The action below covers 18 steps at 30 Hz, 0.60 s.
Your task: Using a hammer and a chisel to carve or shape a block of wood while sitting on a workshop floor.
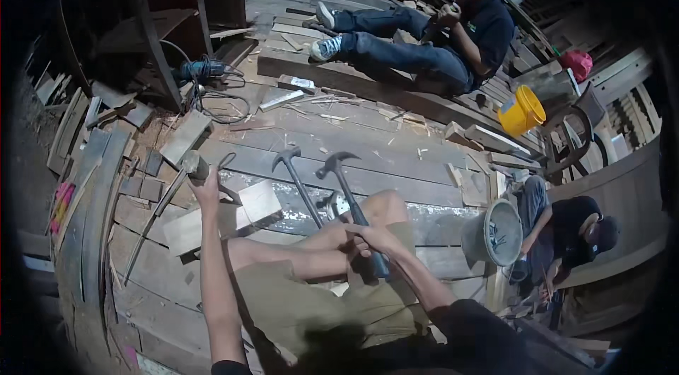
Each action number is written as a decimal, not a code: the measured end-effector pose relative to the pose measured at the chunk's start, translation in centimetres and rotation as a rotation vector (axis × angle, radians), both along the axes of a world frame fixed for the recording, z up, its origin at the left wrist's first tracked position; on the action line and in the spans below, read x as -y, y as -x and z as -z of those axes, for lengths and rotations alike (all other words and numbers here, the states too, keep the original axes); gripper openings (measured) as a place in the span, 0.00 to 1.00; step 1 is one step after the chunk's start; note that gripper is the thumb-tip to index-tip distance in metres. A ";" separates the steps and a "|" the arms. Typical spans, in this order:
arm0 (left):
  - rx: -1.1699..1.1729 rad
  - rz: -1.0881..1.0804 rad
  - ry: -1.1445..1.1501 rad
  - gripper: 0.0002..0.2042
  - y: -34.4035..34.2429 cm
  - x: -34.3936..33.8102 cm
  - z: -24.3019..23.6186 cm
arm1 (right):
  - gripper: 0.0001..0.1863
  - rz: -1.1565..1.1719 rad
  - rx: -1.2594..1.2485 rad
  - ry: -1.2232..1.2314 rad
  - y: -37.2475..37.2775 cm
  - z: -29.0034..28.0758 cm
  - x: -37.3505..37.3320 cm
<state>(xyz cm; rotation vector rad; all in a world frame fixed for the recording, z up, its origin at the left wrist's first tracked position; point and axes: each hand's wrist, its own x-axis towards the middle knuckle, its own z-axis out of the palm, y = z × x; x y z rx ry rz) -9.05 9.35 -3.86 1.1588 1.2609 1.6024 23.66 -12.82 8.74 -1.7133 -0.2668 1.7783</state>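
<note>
My right hand (pixel 373 239) is closed around the handle of a claw hammer (pixel 346 188), its dark head raised above my crossed legs. A second claw hammer (pixel 300 180) lies beside it on the planks, its handle pointing toward my shin. My left arm reaches forward, and my left hand (pixel 205 190) is closed at the blocky grey head of a long-handled tool (pixel 164 204). Its thin shaft slants down to the left. Some of the fingers are hidden. Pale squared wood blocks (pixel 244 214) rest just right of my left forearm.
Across the wooden floor (pixel 396 170), a person (pixel 460 36) sits on a thick beam; another (pixel 566 233) crouches at right. A grey bucket (pixel 495 237) with metal pieces stands near my right knee. A yellow bucket (pixel 522 110) and corded blue power tool (pixel 205 69) are farther off.
</note>
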 end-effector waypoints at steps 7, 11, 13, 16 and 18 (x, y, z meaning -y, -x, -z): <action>0.057 -0.105 -0.018 0.07 -1.3 -0.3 -0.9 | 0.11 0.007 0.080 0.072 -2.8 7.2 4.3; -0.053 -0.086 -0.077 0.09 -1.1 0.1 -1.4 | 0.12 0.034 0.038 -0.001 -2.5 7.9 4.4; -0.092 -0.041 -0.039 0.07 -0.6 0.3 -1.5 | 0.12 0.010 0.071 -0.010 -2.4 8.0 4.2; -0.130 -0.028 -0.052 0.06 0.1 0.7 -1.5 | 0.11 -0.019 0.052 0.014 -2.2 8.3 4.1; -0.146 -0.058 0.043 0.06 0.1 0.7 -1.5 | 0.12 -0.002 0.136 0.015 -2.2 8.6 4.2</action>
